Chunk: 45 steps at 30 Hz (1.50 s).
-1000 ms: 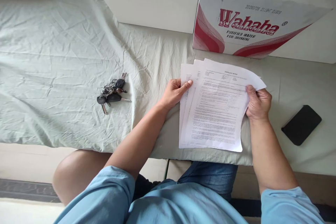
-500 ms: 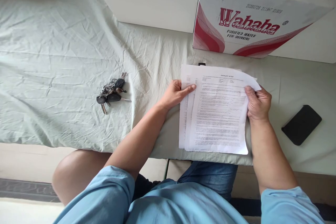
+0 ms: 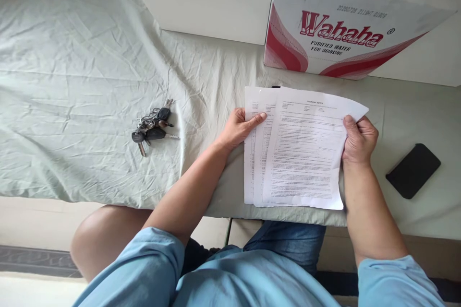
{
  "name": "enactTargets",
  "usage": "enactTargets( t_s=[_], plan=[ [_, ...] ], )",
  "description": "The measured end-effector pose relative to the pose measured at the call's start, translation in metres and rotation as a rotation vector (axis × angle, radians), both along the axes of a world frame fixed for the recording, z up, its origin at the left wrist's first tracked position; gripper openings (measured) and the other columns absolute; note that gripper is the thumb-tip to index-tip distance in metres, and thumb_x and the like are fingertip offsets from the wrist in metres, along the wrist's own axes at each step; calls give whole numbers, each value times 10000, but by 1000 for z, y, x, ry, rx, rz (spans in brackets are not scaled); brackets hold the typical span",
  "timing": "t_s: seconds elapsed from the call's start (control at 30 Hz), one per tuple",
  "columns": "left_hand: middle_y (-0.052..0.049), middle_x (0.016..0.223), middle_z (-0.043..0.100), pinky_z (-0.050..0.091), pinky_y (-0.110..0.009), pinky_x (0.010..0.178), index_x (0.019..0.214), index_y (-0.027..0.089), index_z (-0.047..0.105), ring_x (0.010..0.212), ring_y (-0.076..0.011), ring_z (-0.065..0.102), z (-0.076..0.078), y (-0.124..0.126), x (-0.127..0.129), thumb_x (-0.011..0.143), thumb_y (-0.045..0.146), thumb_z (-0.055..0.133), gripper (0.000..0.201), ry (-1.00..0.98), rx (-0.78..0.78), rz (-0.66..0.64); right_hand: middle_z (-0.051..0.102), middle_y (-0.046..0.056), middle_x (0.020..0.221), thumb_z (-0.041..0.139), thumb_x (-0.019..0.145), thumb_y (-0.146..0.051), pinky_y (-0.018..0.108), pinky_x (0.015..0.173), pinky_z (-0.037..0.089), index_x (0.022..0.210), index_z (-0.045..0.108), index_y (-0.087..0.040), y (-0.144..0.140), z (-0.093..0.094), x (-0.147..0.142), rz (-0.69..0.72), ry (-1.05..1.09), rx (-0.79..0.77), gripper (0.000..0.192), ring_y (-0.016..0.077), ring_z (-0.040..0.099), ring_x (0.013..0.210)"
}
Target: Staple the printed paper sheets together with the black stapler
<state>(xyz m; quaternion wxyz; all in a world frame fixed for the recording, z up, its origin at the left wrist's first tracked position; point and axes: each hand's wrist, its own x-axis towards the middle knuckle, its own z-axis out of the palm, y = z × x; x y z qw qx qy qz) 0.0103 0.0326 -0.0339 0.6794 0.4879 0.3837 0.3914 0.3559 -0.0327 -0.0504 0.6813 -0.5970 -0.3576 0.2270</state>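
Three printed sheets [image 3: 306,153] can be told apart, possibly more beneath. Two hands, left hand [image 3: 242,127] and right hand [image 3: 359,140], at the sheets' sides; one key bunch [image 3: 155,133] left of them, one black flat object [image 3: 413,171] right, one Wahaha carton [image 3: 360,17] beyond.

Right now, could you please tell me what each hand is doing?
Left hand: closed on the left edge of the printed sheets, thumb on top.
Right hand: closed on their right edge.
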Motion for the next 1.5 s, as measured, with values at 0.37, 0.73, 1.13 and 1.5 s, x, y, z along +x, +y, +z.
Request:
enactTargets(
  t_s=[0.37,0.73,1.13,1.5],
  plan=[
    [-181,1163,916,722,-448,947,1072,157,887,1120,-375,885,6,-4,-3,836,769,985,663,63,65,-79,759,-22,827,1063,761,-648,383,798,656,869,846,-258,-4,2,-5,39,-53,-44,459,198,710,797],
    [-185,1199,913,727,-528,1028,1123,144,893,1148,-383,878,6,-2,-1,815,660,1035,618,181,126,-140,722,-33,799,1066,749,-664,350,774,610,843,837,-256,-5,4,-10,57,-47,-42,477,172,661,775],
    [-154,1176,931,735,-536,1078,1135,190,912,1159,-394,900,-1,3,0,710,608,1116,629,-191,-80,74,831,77,1159,855,833,-890,451,987,670,1235,863,-264,-20,27,4,113,206,-56,745,260,786,1096],
    [-137,1244,913,704,-558,1138,1281,203,835,1281,-409,864,1,7,14,695,682,1093,799,-361,-109,235,908,87,1148,974,741,-846,586,1000,755,1175,889,-374,-122,20,-73,365,356,-231,646,372,863,1174]
  ],
)
